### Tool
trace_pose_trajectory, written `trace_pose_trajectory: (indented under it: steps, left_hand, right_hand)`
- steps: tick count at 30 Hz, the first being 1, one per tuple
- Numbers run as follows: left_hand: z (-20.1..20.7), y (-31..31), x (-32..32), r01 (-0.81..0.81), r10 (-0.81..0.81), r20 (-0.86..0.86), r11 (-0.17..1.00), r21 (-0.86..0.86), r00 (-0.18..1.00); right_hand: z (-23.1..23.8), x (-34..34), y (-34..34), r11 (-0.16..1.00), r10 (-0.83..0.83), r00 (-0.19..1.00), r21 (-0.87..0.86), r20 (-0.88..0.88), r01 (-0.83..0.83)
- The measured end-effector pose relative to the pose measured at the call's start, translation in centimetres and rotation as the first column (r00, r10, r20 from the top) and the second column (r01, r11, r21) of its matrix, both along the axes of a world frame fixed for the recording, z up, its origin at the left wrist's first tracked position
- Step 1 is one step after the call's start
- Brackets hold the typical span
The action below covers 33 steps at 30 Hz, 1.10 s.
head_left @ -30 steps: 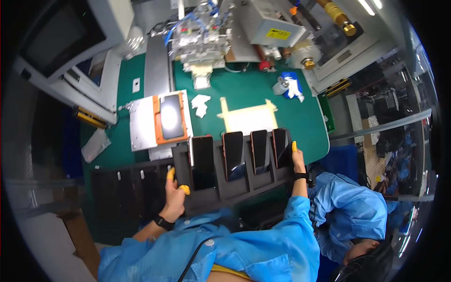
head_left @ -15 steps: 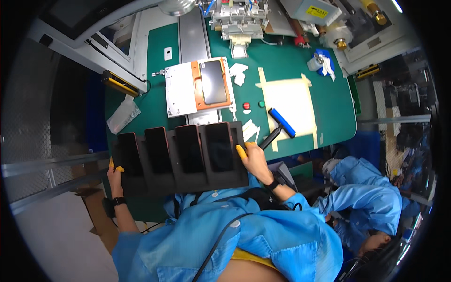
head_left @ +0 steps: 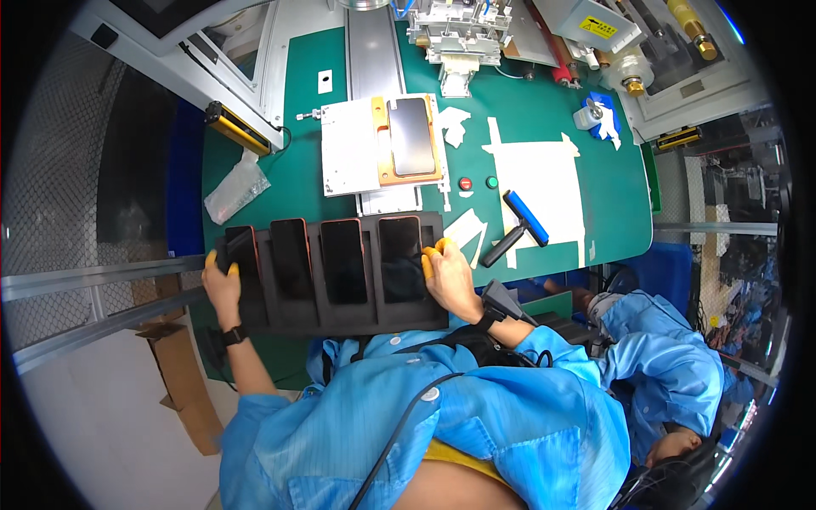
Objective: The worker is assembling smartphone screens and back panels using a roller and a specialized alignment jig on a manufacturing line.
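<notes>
A black foam tray [head_left: 387,318] lies at the near edge of the green table, with several dark-screened phones standing in its slots side by side. My left hand [head_left: 223,293] is at the tray's left end, thumb on one side and fingers on the other. At the right end, my right hand [head_left: 452,282] grips the tray, its fingers closed next to the rightmost phone [head_left: 400,259]. Yellow finger cots cover fingertips on both hands. Beyond the tray, another phone [head_left: 411,136] sits face up in an orange holder [head_left: 384,161] on a white fixture plate [head_left: 350,149].
A blue roller [head_left: 526,218] lies right of the tray, by a white sheet [head_left: 540,191] taped down. Red [head_left: 465,184] and green buttons [head_left: 491,182] are nearby. A clear plastic bag [head_left: 238,191] lies left. Metal machinery [head_left: 463,42] stands at the back; a co-worker in blue [head_left: 663,348] is at right.
The tray now appears slightly further from me and its far edge lies more level. Both hands have stayed at its ends, while the whole view has shifted a little.
</notes>
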<state>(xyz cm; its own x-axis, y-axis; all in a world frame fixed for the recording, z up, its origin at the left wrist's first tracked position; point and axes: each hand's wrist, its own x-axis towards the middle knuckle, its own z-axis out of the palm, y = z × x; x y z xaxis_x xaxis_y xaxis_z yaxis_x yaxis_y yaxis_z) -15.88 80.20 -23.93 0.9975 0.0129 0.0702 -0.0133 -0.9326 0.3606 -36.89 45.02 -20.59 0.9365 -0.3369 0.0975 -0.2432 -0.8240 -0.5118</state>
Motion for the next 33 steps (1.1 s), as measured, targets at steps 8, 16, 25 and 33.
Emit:
trace_pose_trajectory:
  steps: [8,16,25,33]
  left_hand:
    - [3.4,-30.1,0.0,0.354,-0.394,-0.007,0.835,-0.422,0.919]
    - [2.6,-34.3,1.9,0.282,-0.31,-0.128,0.939,-0.198,0.942]
    - [9.3,-25.9,-2.0,-0.335,-0.448,-0.334,0.079,-0.939,0.829]
    - [11.5,-18.5,-8.2,-0.402,-0.365,-0.372,-0.005,-0.916,0.853]
  right_hand:
    - [0.7,-0.3,0.5,0.865,-0.071,0.987,0.484,-0.146,0.133]
    - [1.6,3.0,-7.7,0.909,-0.287,0.929,0.373,0.232,0.187]
    - [0.0,15.6,-9.1,0.848,-0.425,0.891,0.415,0.162,0.329]
    - [-2.2,15.5,-8.1,0.955,-0.298,0.953,0.03,0.056,0.297]
